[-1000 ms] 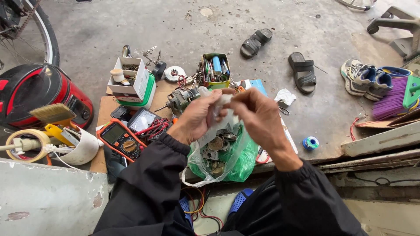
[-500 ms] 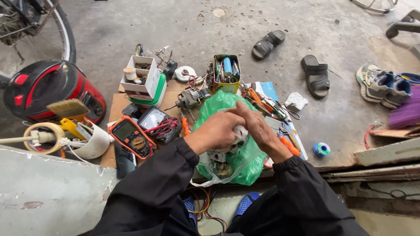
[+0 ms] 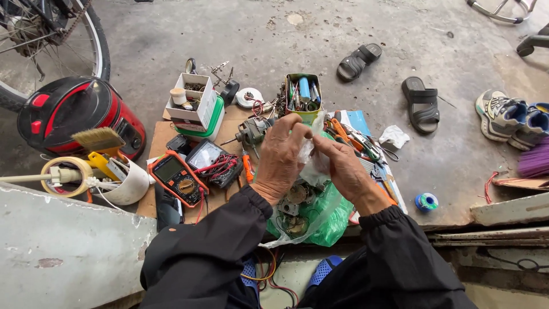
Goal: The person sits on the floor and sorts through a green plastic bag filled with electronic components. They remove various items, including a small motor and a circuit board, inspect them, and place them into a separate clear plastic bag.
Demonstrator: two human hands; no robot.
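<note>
1. Head view, looking down: left hand (image 3: pixel 281 157) and right hand (image 3: pixel 342 167) raised close together above the middle of the cluttered work area, fingertips nearly meeting.
2. Both pinched on a clear plastic bag (image 3: pixel 313 166), crumpled between them; left fingers closed on its upper edge, right fingers gripping its right side.
3. Bag hanging roughly upright, long axis running from the fingertips toward the body, gathered end up and away, loose end trailing down toward the lap.
4. Directly beneath the hands: a green plastic bag (image 3: pixel 327 216) lying open, holding round metal parts (image 3: pixel 295 197); exact kind of parts hard to tell.
5. Left of the left hand: an orange multimeter (image 3: pixel 177 178) flat on a cardboard sheet (image 3: pixel 161 135), red leads tangled just beside it.
6. Beyond the fingertips: a green tin (image 3: pixel 303 96) packed with upright tools, well clear of the bag.
7. Right of the right hand: pliers and orange-handled tools (image 3: pixel 353 137) spread on a blue sheet, near but not touching the wrist.
8. Far left: a red and black appliance (image 3: pixel 77 114), a paintbrush (image 3: pixel 100 139) over a white cup, a roll of tape.
9. Farther out on the concrete: two black sandals (image 3: pixel 420 104), a small blue spool (image 3: pixel 426 201).
</note>
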